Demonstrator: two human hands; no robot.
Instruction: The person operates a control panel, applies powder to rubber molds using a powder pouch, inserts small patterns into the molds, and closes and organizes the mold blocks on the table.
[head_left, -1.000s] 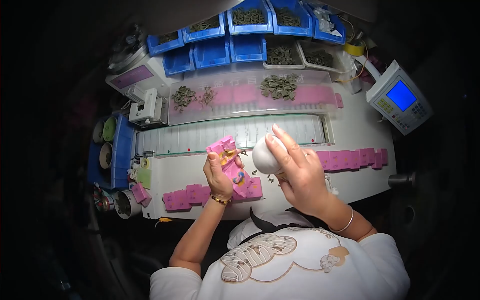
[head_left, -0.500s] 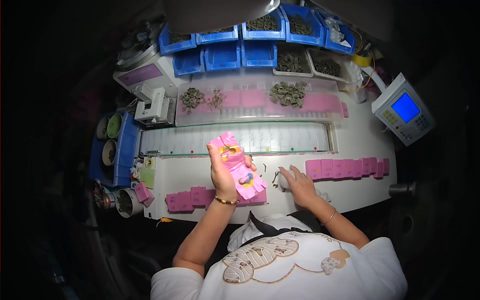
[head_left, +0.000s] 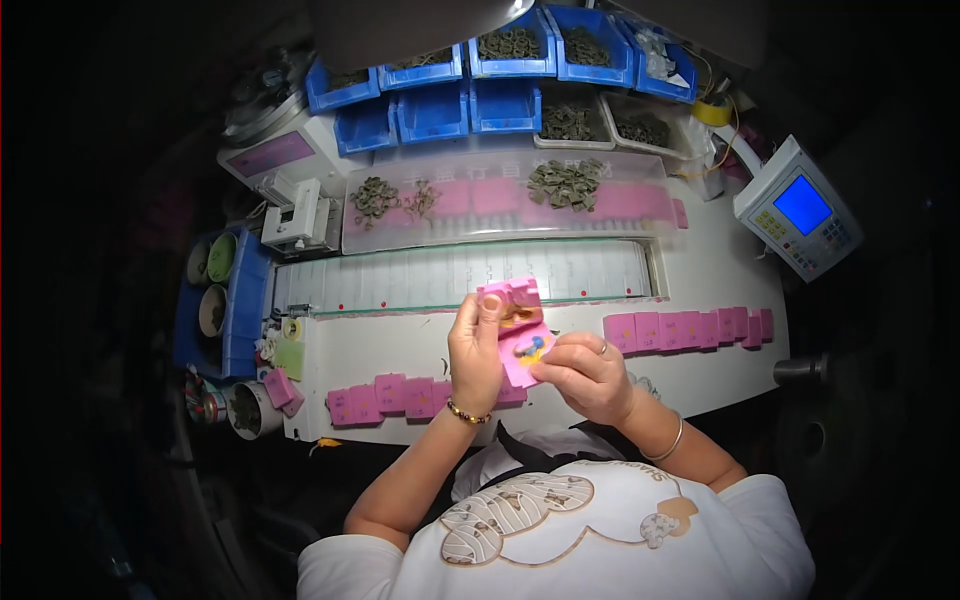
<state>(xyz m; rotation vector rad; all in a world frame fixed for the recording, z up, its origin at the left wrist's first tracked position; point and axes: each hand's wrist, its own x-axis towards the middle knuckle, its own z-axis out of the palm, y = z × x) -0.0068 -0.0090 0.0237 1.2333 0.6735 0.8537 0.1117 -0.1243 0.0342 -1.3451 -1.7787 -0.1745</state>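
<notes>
A pink rubber mold (head_left: 515, 368) lies folded open in my left hand (head_left: 474, 352), whose thumb presses on the upper half. Yellow marks show on its inner faces, and a small blue piece (head_left: 533, 346) sits in the lower half. My right hand (head_left: 597, 382) pinches the lower half at its right edge; its curled fingers hide whatever lies under them. Just below my left hand a row of closed pink molds (head_left: 390, 396) runs along the front of the white worktop (head_left: 690, 386).
Another row of pink molds (head_left: 680, 330) stands to the right. Behind are a glass-covered channel (head_left: 430, 280), a translucent lid (head_left: 480, 225) with green piece piles, and blue bins (head_left: 434, 112). A keypad box (head_left: 800, 208) stands right, a blue crate (head_left: 245, 320) left.
My right hand has left the white lump on the worktop and come to the mold. My left hand has moved slightly right, turning the mold more upright.
</notes>
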